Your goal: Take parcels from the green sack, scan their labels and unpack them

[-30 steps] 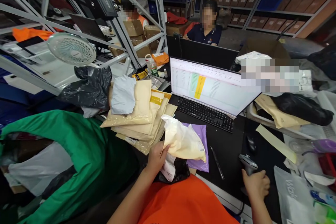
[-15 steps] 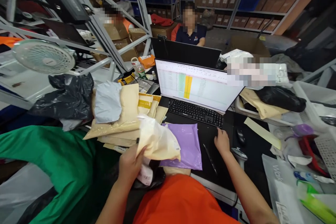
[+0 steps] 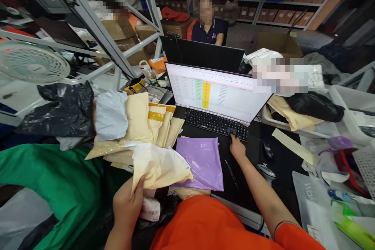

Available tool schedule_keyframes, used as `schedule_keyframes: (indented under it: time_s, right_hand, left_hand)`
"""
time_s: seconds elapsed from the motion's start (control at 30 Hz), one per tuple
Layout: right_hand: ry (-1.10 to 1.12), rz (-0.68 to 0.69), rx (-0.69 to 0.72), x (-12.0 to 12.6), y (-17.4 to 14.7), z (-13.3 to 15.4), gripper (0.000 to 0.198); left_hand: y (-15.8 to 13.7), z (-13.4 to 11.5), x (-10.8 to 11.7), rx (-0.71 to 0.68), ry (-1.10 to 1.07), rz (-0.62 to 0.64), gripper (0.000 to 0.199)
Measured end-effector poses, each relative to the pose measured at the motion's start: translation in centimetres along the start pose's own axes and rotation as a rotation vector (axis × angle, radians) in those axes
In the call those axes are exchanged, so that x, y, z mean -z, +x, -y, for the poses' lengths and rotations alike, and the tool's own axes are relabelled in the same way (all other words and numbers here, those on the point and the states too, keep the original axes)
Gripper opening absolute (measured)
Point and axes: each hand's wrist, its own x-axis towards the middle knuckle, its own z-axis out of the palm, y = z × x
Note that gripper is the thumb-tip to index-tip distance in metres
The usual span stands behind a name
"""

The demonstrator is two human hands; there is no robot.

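My left hand [image 3: 129,199] pinches the lower left edge of a cream mailer [image 3: 159,166], tilted up off the desk with a printed label at its right end. Behind and partly under it lies a purple poly mailer [image 3: 202,164]. On the black keyboard [image 3: 216,124], my right hand [image 3: 238,147] rests at the front edge, its index finger stretched onto a key near the arrow keys and the other fingers partly hidden. It holds nothing. Beyond the keyboard, the monitor [image 3: 222,93] displays a spreadsheet with green and yellow columns. A pen [image 3: 231,174] lies beside the purple mailer.
Left of the keyboard, stacked mailers [image 3: 137,121] and a black bag [image 3: 58,109] lie near a fan [image 3: 32,62]. To the right are a mouse [image 3: 267,151], a scanner [image 3: 266,172] and a white basket [image 3: 342,97]. A person [image 3: 208,31] sits behind the monitors.
My right hand has moved left and forward onto the keyboard, its index finger now on a key. My left hand has drawn the cream mailer left and slightly toward me. The view has shifted slightly.
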Motion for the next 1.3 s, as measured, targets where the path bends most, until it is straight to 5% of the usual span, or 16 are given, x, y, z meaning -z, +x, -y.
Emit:
schedule_keyframes:
  time_s: [0.53, 0.93, 1.1, 1.2, 1.3]
  right_hand:
    - [-0.015, 0.100, 0.001, 0.5, 0.7, 1.2, 0.066]
    - [0.185, 0.017, -0.028, 2.0, -1.2, 2.0, 0.063]
    - [0.645, -0.033, 0.280, 3.5, -8.0, 4.9, 0.041]
    - [0.835, 0.029, 0.656, 5.0, -13.3, 8.1, 0.068]
    - [0.711, -0.001, 0.875, 6.0, -16.3, 11.3, 0.089]
  left_hand:
    - [0.0, -0.7, 0.1, 0.115, -0.098, 0.061, 0.027]
    - [-0.3, -0.9, 0.1, 0.115, -0.142, 0.074, 0.025]
    - [0.2, -2.6, -0.2, 0.058, -0.221, 0.116, 0.030]
    - [1.5, -4.2, -0.6, -0.017, -0.260, 0.163, 0.038]
    - [2.9, -5.9, -0.9, -0.048, -0.246, 0.170, 0.044]
